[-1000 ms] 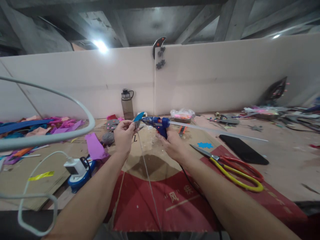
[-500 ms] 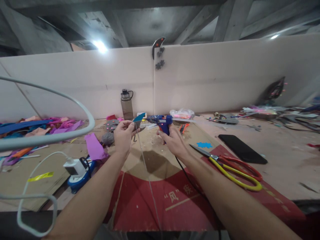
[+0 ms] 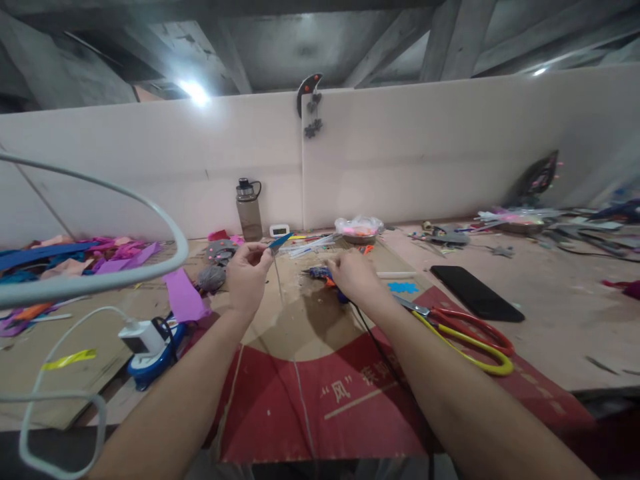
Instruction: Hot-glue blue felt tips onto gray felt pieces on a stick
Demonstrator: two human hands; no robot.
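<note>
My left hand point(image 3: 247, 279) pinches a small dark-blue felt piece point(image 3: 281, 241), which sticks out beyond the fingertips to the right. A thin pale string point(image 3: 303, 390) runs over the cardboard below it. My right hand point(image 3: 354, 275) is closed over a blue hot glue gun point(image 3: 318, 272), low at the cardboard, its nozzle pointing left. The palm and fingers hide much of the gun's body. From behind the hand a white glue stick point(image 3: 397, 275) shows to the right, and a black cord point(image 3: 367, 327) trails toward me. A blue felt snowflake shape point(image 3: 403, 287) lies right of the hand.
Scissors point(image 3: 470, 337) with red and yellow handles and a black phone point(image 3: 475, 292) lie at right. At left are a power strip point(image 3: 145, 373) with a white charger and felt scraps point(image 3: 185, 297). A bottle point(image 3: 249, 212) stands by the wall; a white cable point(image 3: 173, 233) loops up close.
My right hand has lowered the glue gun from mid-air to the cardboard. The felt piece in my left hand has turned and now shows narrower.
</note>
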